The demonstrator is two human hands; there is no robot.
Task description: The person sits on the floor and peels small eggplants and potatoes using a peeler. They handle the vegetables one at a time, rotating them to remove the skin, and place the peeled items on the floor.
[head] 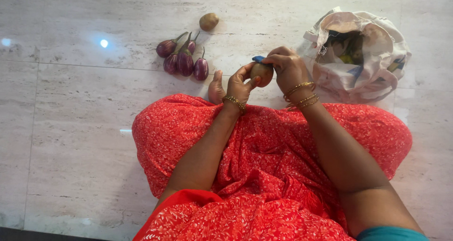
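I sit on a pale stone floor in a red patterned garment. My left hand cups a brown potato from the left and below. Over the top of that potato curls my right hand, which also pinches a small blue-handled tool, likely a peeler; its blade is hidden. Both wrists wear gold bangles. A second potato lies on the floor farther away. Several small purple eggplants lie in a cluster left of my hands.
A cream cloth bag sits open on the floor to the right of my hands, with dark and yellow-green items inside. My bare foot pokes out from the red fabric just left of my left hand.
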